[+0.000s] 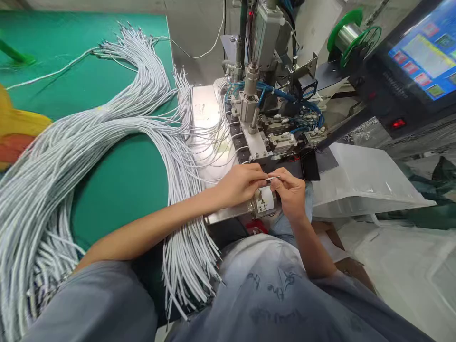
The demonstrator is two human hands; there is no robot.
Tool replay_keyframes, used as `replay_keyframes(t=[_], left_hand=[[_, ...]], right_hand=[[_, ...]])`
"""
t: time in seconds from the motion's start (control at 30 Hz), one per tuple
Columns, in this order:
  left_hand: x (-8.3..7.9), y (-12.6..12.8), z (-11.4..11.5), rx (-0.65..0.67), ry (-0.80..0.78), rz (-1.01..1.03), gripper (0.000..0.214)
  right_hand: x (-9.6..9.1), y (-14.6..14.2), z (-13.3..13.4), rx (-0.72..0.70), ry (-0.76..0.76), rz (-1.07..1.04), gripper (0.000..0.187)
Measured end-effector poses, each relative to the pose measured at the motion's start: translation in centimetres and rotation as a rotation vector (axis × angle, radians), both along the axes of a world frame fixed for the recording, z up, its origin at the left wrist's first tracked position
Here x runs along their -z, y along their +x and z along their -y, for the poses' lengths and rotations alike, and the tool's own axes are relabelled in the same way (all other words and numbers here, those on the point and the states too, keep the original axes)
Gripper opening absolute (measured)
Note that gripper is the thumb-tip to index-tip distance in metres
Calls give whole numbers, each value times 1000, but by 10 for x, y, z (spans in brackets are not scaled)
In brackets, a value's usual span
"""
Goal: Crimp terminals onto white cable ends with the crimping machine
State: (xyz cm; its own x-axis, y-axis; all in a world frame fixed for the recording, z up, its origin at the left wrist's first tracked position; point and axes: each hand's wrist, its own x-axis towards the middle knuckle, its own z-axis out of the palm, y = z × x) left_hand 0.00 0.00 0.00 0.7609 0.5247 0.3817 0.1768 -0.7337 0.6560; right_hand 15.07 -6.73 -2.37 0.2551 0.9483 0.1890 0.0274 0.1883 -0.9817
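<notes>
At the front of the bench machine (pixel 251 102), above a white-labelled cylinder (pixel 264 202), both hands meet over a thin white cable end (pixel 273 178). Left hand (pixel 242 184): fingertips pinched on the cable. Right hand (pixel 291 190): thumb and index finger pressed together near its tip. Loose cables (pixel 208 142) cross the metal plate (pixel 203 107) to the black rail (pixel 239 141); thick cable bundles (pixel 137 126) spread over the green table (pixel 117 171).

Risks, as judged: the pinch is narrow, so a slip could drop the piece or bend its tip. Loose cables near the left hand could catch on it and pull out of line. Tangled bundles might tug neighbouring cables along.

Unclear: the tip's condition, being small and partly covered by fingers; where the grasped cable's other end lies. The screen (pixel 425 52) is cut off at right, its text unreadable.
</notes>
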Motion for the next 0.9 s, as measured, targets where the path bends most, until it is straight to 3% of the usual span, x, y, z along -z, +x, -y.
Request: replay_keyframes(t=[0.23,0.53,0.67,0.73,0.9], left_hand=[[3,0,0,-38,100,-50,23],[10,1,1,-78,-44,33,17],[10,0,0,-15,-33,31,21],[11,1,0,-19,-33,29,20],[16,2,2,-94,1,24,17]], right_hand=[[-8,18,-7,-84,-38,218,8],[7,-4,-4,126,-28,106,15],[1,13,-9,-95,-41,140,14],[0,16,-10,-119,-50,139,13],[4,-5,-5,121,-49,158,18]])
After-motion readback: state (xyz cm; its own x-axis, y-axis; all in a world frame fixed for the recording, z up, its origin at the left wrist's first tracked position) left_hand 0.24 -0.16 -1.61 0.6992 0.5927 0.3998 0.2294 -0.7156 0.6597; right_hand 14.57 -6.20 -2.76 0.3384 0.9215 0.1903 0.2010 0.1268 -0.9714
